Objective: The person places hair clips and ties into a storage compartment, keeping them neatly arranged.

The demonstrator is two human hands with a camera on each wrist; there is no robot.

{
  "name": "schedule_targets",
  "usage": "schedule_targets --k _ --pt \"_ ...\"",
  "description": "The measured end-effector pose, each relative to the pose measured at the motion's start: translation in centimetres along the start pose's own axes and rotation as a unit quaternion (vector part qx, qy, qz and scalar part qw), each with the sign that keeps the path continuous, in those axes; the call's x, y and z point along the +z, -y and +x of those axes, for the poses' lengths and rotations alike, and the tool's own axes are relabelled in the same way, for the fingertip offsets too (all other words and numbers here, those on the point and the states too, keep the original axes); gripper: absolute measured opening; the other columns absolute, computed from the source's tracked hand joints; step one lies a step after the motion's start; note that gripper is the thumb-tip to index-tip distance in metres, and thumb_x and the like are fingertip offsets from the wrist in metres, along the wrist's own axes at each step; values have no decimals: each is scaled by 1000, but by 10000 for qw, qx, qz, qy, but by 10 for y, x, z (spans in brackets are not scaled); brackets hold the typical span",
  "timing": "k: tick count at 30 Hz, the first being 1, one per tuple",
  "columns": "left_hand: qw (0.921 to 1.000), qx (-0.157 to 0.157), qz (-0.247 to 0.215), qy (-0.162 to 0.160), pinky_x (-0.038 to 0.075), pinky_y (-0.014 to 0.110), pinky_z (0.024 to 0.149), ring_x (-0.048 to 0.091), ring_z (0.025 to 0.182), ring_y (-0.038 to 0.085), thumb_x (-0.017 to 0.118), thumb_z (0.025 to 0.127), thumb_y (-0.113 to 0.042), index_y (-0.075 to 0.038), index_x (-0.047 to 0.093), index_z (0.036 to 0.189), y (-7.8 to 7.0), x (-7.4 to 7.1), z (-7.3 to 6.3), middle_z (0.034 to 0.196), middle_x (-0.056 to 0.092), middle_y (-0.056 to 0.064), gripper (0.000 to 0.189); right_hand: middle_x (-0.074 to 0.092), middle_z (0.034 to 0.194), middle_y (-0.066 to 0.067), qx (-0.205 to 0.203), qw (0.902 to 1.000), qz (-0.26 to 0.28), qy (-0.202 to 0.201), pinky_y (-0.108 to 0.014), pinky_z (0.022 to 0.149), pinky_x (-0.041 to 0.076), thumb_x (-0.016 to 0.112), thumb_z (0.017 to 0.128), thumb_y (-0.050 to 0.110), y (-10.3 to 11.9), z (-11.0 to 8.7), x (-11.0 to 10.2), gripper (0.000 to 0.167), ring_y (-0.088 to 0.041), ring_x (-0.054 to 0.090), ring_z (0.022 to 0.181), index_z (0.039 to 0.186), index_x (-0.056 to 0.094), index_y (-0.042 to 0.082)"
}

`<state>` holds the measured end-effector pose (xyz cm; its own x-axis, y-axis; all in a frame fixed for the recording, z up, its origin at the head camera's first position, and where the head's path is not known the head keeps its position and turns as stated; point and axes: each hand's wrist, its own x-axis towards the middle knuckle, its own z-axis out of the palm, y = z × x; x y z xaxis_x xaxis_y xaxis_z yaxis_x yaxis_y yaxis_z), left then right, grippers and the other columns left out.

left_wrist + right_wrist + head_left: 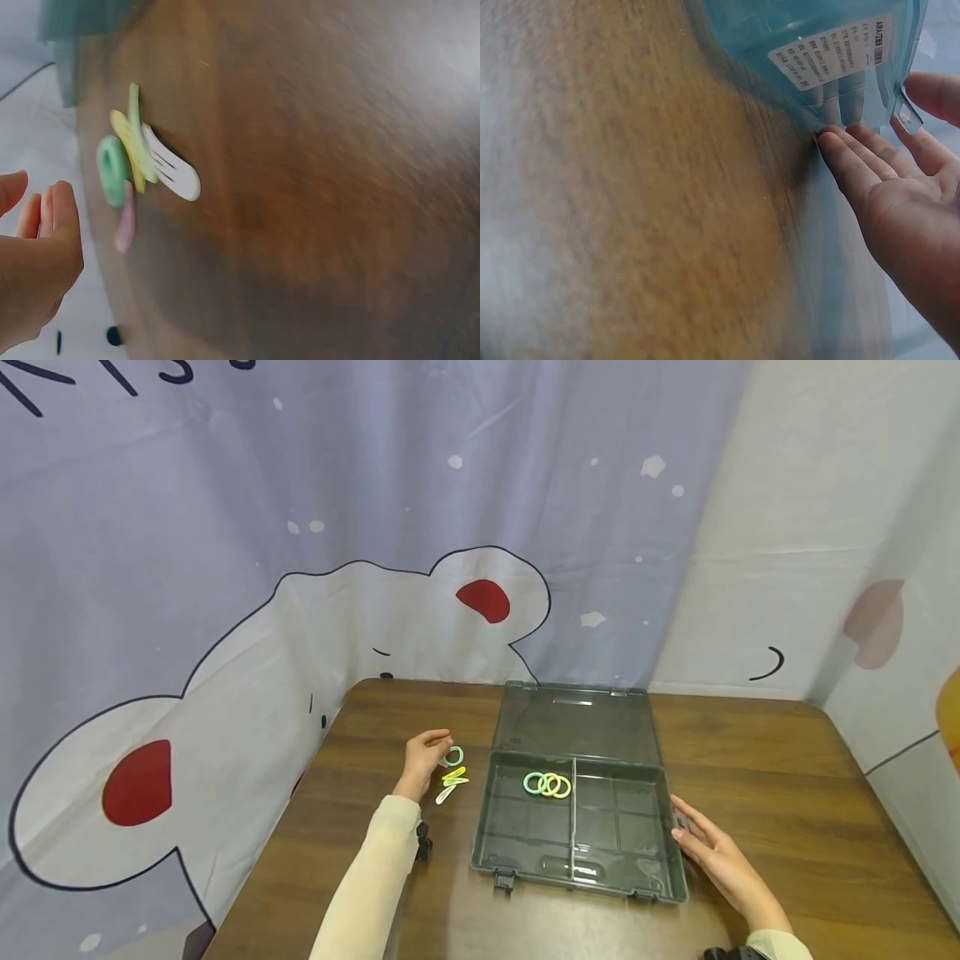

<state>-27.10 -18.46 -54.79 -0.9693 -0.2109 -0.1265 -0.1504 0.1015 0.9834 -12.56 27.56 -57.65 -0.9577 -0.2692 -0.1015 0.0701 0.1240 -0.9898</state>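
Observation:
On the wooden table, my left hand [427, 760] hovers beside a green ring-shaped hair tie [462, 756], fingers loosely bent. The left wrist view shows a gap between these fingers and the tie. Close by lie a yellow hair clip [124, 135], a yellow-green clip [136, 120], a white clip [178, 176] and a pink clip [126, 225]. A clear grey plastic box [622, 839] stands with its lid [577, 722] folded back. Three hair ties [533, 791], one mint and two yellow, overlap in its left compartment. My right hand [723, 860] rests straight fingers against the box's right side.
A divider [573, 827] splits the box into two compartments. Latches [505, 881] stick out at its front edge. Behind the table [810, 793] hangs a printed curtain [600, 527]. A printed label [832, 52] is on the box.

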Motion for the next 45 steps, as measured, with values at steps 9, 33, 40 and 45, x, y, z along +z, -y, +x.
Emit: schedule_targets --k 9,33,40,45 --pt "9996 -105 147 -235 57 21 69 64 91 24 60 87 10 17 58 117 16 -5 5 108 64 30 31 5 156 -28 -43 10000 25 31 -4 94 36 47 102 18 -2 1 -1 61 23 32 114 153 16 2" --pt "9599 431 2750 -324 57 33 69 67 78 27 76 78 -3 4 74 87 15 -1 7 81 72 14 11 3 155 -29 -52 9999 103 32 -3 94 36 47 102 18 -2 0 1 62 23 33 115 152 15 0" --pt "9586 388 2797 -365 53 24 55 62 66 19 74 78 -3 2 75 81 17 -1 7 77 71 12 6 3 155 -28 -61 9999 111 30 -3 94 35 47 102 18 -2 1 0 62 23 33 115 152 15 0" --pt "9635 316 2637 -345 46 17 41 52 49 8 71 78 -2 1 75 79 17 0 7 73 70 11 5 3 155 -28 -41 9999 102 16 -3 94 36 47 102 18 -2 1 0 62 23 33 115 152 15 1"
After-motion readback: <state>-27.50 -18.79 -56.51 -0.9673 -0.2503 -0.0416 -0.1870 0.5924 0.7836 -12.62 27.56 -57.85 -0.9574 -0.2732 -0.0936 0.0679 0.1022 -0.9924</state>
